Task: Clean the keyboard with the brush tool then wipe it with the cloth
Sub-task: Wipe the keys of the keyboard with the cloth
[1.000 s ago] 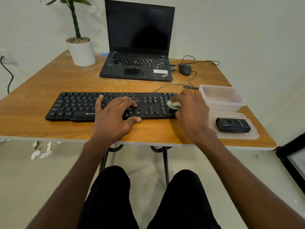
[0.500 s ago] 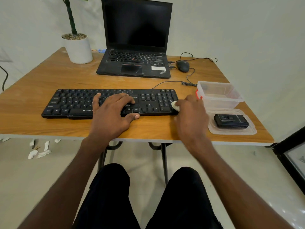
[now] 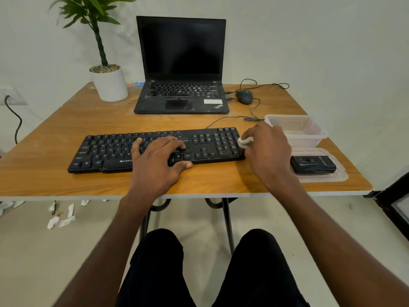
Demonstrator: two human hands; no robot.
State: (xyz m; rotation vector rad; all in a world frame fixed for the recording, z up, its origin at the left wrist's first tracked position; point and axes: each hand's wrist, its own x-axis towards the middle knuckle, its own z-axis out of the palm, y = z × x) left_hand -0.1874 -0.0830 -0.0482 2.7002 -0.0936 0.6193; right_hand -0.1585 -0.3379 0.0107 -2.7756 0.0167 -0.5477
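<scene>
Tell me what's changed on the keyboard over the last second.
The right hand, gripping the white cloth, slid from the number pad to the right end of the keyboard. The left hand stayed pressed flat on the keys; the keyboard itself hasn't visibly shifted.

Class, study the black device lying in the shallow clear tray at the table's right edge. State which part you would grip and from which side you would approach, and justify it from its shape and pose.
Grip the black device across its two long sides, coming straight down from above. It lies flat, a low oblong, inside the shallow tray, whose raised rim would probably block a sideways approach; only the top is fully open.
</scene>
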